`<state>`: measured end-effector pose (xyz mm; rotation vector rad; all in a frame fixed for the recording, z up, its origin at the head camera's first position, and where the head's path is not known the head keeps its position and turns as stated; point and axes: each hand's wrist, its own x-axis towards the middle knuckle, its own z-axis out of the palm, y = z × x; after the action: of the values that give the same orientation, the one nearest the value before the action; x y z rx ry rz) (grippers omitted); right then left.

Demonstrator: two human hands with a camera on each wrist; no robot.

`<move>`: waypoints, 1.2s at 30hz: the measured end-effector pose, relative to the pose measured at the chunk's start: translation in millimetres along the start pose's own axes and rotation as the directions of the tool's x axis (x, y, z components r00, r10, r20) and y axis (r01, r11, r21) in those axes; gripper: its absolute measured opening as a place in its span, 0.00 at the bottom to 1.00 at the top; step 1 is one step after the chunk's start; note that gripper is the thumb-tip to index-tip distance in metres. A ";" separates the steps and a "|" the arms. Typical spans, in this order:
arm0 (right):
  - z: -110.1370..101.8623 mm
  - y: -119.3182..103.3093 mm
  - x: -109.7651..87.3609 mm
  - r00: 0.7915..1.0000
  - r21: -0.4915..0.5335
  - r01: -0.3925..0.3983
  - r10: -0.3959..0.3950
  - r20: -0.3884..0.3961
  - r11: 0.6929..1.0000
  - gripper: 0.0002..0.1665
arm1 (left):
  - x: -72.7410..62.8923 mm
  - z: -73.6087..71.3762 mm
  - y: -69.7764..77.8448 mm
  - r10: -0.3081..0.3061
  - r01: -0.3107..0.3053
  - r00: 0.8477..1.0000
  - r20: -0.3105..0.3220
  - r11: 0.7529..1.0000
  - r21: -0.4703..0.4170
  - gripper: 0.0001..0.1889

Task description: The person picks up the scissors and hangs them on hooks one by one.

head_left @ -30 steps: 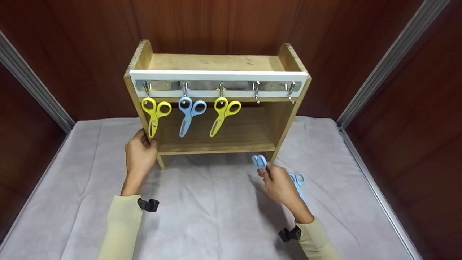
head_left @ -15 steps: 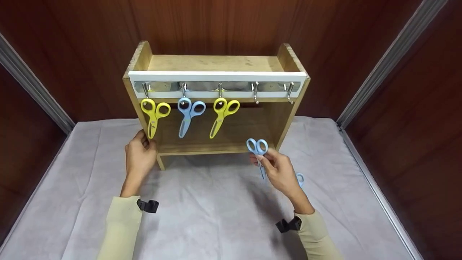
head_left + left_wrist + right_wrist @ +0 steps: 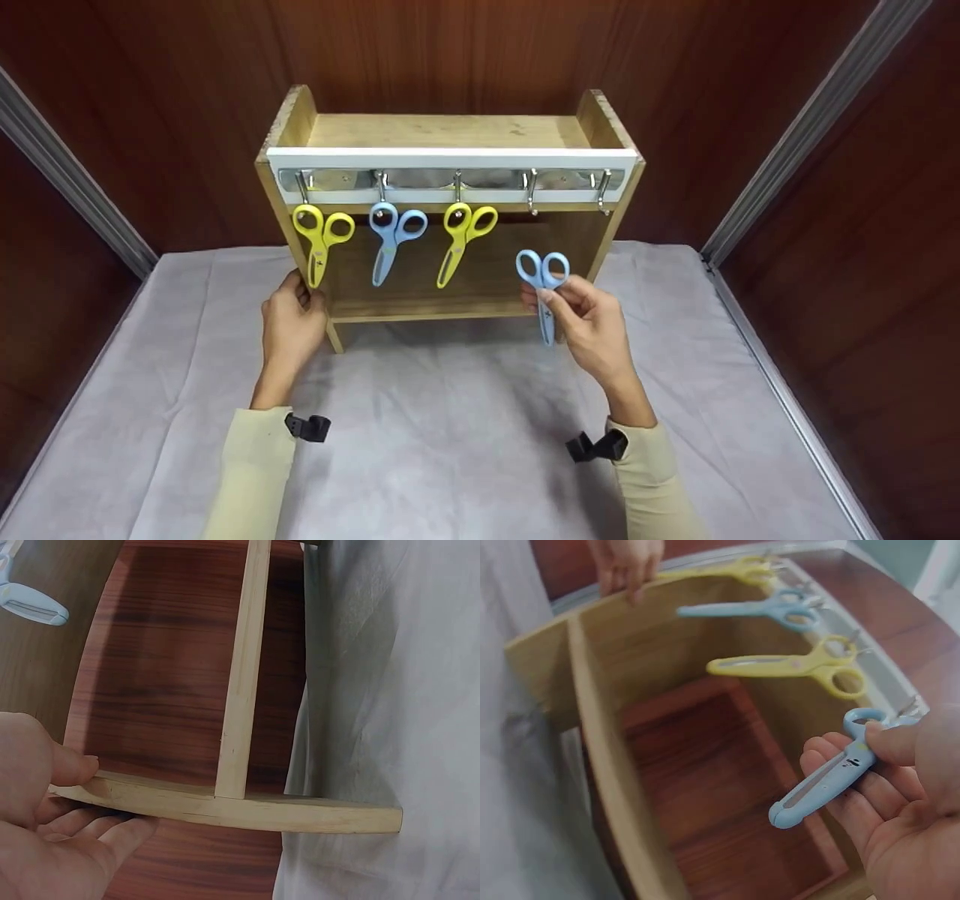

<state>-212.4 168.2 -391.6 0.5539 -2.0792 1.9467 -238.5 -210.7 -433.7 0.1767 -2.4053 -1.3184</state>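
Note:
My right hand (image 3: pixel 600 330) pinches a pair of light blue scissors (image 3: pixel 547 322) between thumb and fingers, finger loops up and sheathed tip down, in front of the shelf's right part. The right wrist view shows the thumb on these scissors (image 3: pixel 821 784) near the loops. My left hand (image 3: pixel 292 322) grips the left side panel of a wooden shelf (image 3: pixel 450 307); in the left wrist view, thumb and fingers lie on opposite sides of that panel (image 3: pixel 315 816). Yellow scissors (image 3: pixel 319 255), blue scissors (image 3: pixel 385 259) and more yellow scissors (image 3: pixel 452 259) hang by one loop each from the shelf's hooks.
A white hook rail (image 3: pixel 450 157) runs across the shelf's upper front. Its two right-hand hooks, one (image 3: pixel 533 191) above the held scissors and one (image 3: pixel 604 193) at the end, carry nothing. Grey cloth (image 3: pixel 435 450) covers the table; dark wood panels (image 3: pixel 450 52) stand around it.
My right hand has lifted the blue scissors up toward the rail and turned their loops to face the camera. Blue scissors lying on the cloth are now hidden. The left hand stays put.

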 end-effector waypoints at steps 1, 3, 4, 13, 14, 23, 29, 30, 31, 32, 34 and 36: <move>0.2 -2.2 1.5 1.000 0.008 0.010 -0.010 -0.004 1.000 0.12 | -0.2 -0.1 0.0 0.000 0.000 1.000 0.001 1.000 0.002 0.20; 1.1 -6.4 4.3 1.000 0.023 0.023 -0.022 -0.013 0.999 0.12 | -0.3 -0.2 -0.1 -0.002 0.002 1.000 0.005 1.000 -0.002 0.20; 1.5 -8.4 5.8 0.999 0.032 0.030 -0.029 -0.014 0.999 0.12 | -0.4 -0.3 0.1 -0.002 0.002 1.000 0.008 1.000 -0.003 0.21; 4.2 -22.0 21.7 0.990 0.112 0.132 -0.127 -0.053 0.985 0.11 | -1.2 -0.5 1.3 0.003 -0.003 1.000 0.012 1.000 0.012 0.22; 4.5 -22.8 23.6 0.989 0.121 0.140 -0.134 -0.061 0.983 0.10 | -0.9 -0.4 0.7 0.005 -0.005 1.000 0.010 1.000 0.015 0.22; 7.4 -22.6 35.0 0.992 0.200 0.104 -0.087 -0.093 0.974 0.09 | -1.4 -0.9 -0.2 0.015 -0.015 1.000 0.022 1.000 -0.003 0.22; 8.6 -17.8 41.2 0.994 0.258 0.053 -0.027 -0.101 0.965 0.10 | -0.4 -1.3 0.5 0.005 -0.005 1.000 0.026 1.000 0.000 0.22; 8.7 -16.9 42.1 0.995 0.261 0.045 -0.019 -0.102 0.964 0.10 | -0.3 -1.4 0.4 0.003 -0.003 1.000 0.024 1.000 0.003 0.22; 8.8 -16.1 42.8 0.995 0.265 0.039 -0.012 -0.103 0.963 0.10 | -0.1 -1.3 0.4 0.001 -0.001 1.000 0.023 1.000 0.005 0.22; 8.7 -15.1 43.4 0.995 0.270 0.031 -0.003 -0.104 0.962 0.11 | -0.2 -1.5 0.4 0.001 -0.001 1.000 0.024 1.000 0.008 0.22; 8.6 -13.6 44.0 0.994 0.275 0.020 0.011 -0.109 0.961 0.11 | -0.4 -1.6 0.3 0.004 -0.004 1.000 0.025 1.000 0.009 0.22; 8.6 -12.3 44.5 0.993 0.278 0.011 0.023 -0.116 0.960 0.11 | -0.8 -1.5 -0.1 0.010 -0.011 1.000 0.025 1.000 0.013 0.22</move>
<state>-246.5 154.3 -362.4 0.4715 -1.7501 2.2345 -237.2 -211.7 -433.3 0.1516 -2.4333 -1.3075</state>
